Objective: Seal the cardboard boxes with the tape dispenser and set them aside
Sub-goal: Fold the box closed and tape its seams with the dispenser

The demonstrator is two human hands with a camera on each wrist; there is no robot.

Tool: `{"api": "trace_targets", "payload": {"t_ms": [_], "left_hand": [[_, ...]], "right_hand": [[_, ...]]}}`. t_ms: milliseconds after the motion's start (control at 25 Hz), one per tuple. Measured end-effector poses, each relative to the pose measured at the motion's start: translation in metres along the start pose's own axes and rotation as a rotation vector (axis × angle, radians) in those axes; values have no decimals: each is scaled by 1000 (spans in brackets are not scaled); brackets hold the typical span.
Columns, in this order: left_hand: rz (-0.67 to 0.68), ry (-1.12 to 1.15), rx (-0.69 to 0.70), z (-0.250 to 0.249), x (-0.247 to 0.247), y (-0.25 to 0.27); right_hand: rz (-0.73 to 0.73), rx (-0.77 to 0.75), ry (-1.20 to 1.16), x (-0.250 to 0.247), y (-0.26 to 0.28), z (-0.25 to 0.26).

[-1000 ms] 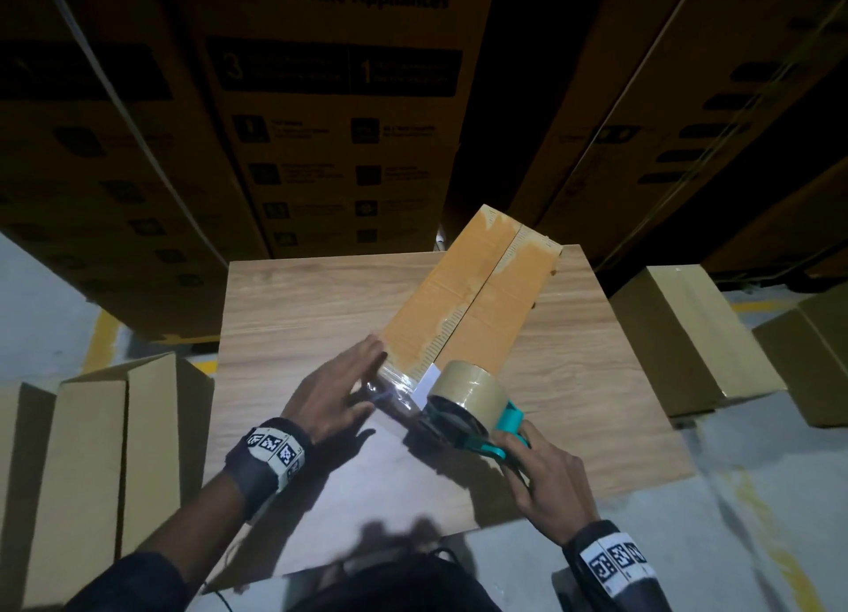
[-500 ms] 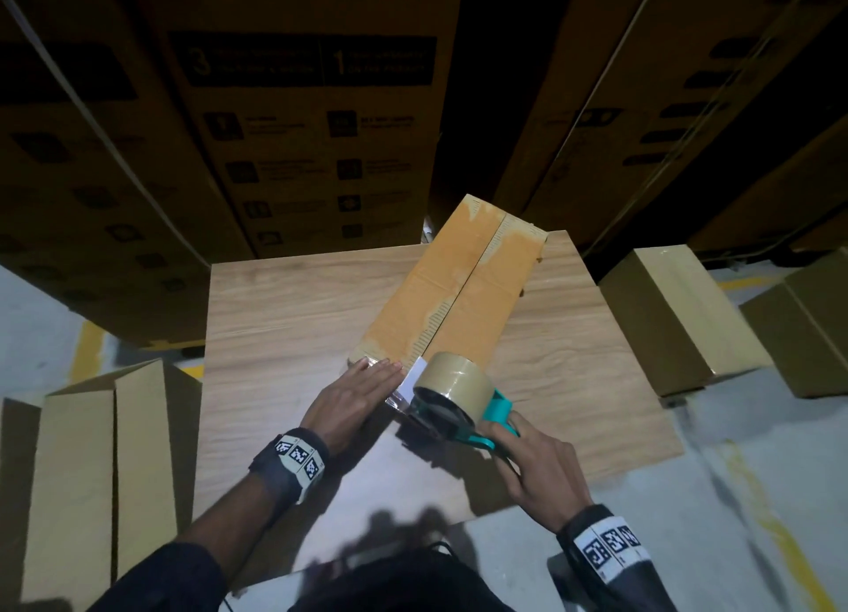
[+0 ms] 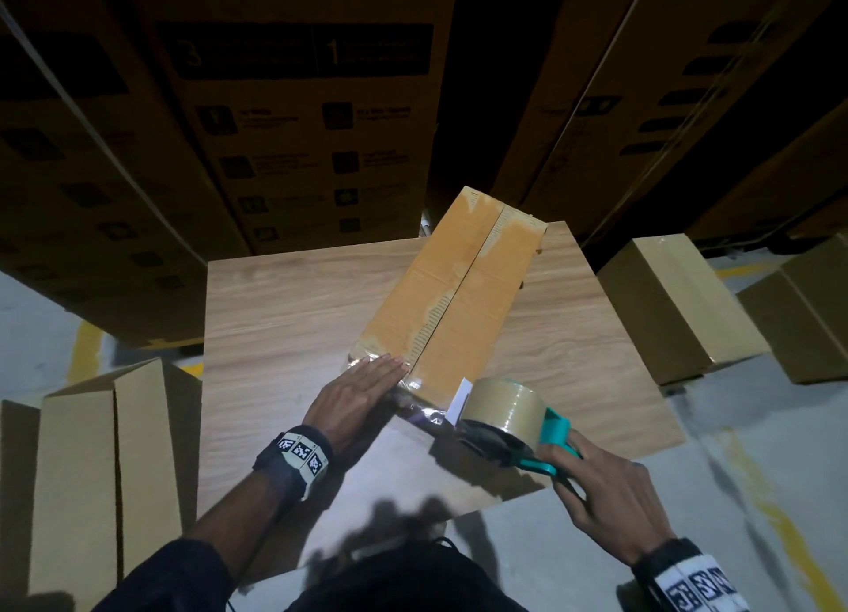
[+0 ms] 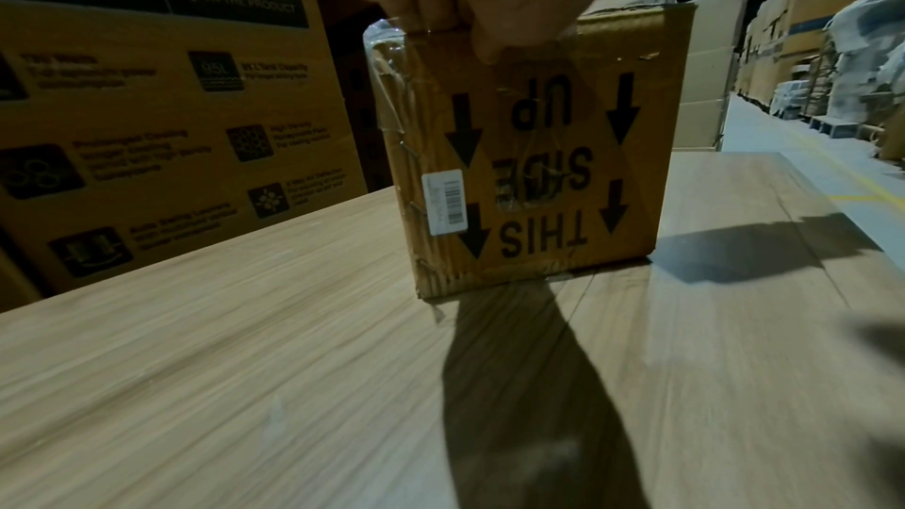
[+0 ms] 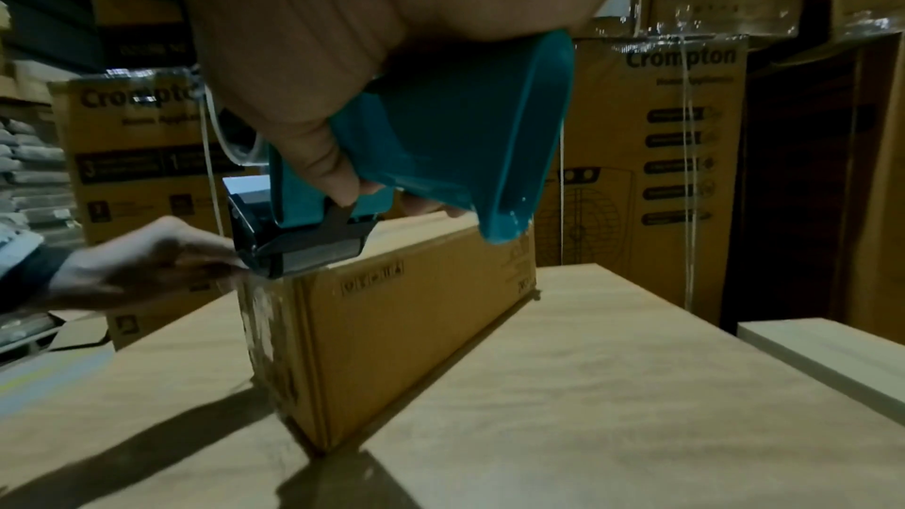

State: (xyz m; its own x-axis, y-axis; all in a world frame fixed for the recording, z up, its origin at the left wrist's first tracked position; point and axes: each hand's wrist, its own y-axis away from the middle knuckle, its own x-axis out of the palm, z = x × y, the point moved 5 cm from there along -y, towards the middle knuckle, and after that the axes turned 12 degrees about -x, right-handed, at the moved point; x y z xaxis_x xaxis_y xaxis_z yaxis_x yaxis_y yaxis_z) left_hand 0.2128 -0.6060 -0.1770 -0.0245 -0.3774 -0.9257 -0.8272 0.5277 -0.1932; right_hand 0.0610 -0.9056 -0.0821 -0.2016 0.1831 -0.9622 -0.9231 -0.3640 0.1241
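Pressing box (image 3: 454, 299) near edge, left hand (image 3: 362, 393) flat; right hand (image 3: 610, 487) gripping dispenser (image 3: 509, 423).

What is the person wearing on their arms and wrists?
Both hands are bare. The left wrist wears a dark band carrying white tiles printed with black square patterns, like little codes. The right wrist wears a matching band. Dark long sleeves are pushed back up the forearm on the left.

Teal tape dispenser (image 3: 518, 432) with tan tape roll (image 3: 504, 405) — beside it, brown cardboard box (image 3: 454, 299) printed with black arrows.
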Motion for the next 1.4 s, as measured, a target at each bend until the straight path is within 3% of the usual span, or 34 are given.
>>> {"api": "trace_targets", "payload": {"t_ms": [280,400,640,720,840,1040,1400], "left_hand": [[-17,-107,73,-7,3,2],[6,-100,37,-10,6,7],[155,-139,286,-79,47,1],[173,-125,282,-87,43,-4],[142,-75,266,-86,34,-11],[97,-114,376,-68,46,-11],[59,-18,375,-69,42,-11]], "right_hand": [[-21,21,0,38,-4,-16],[-50,22,-3,40,-2,-16],[-39,35,-20,41,-1,-20],[-40,40,-24,40,-1,-17],[-37,32,-16,35,-2,-12],[-18,42,-13,24,8,-11],[-25,73,30,10,75,-28]]}}
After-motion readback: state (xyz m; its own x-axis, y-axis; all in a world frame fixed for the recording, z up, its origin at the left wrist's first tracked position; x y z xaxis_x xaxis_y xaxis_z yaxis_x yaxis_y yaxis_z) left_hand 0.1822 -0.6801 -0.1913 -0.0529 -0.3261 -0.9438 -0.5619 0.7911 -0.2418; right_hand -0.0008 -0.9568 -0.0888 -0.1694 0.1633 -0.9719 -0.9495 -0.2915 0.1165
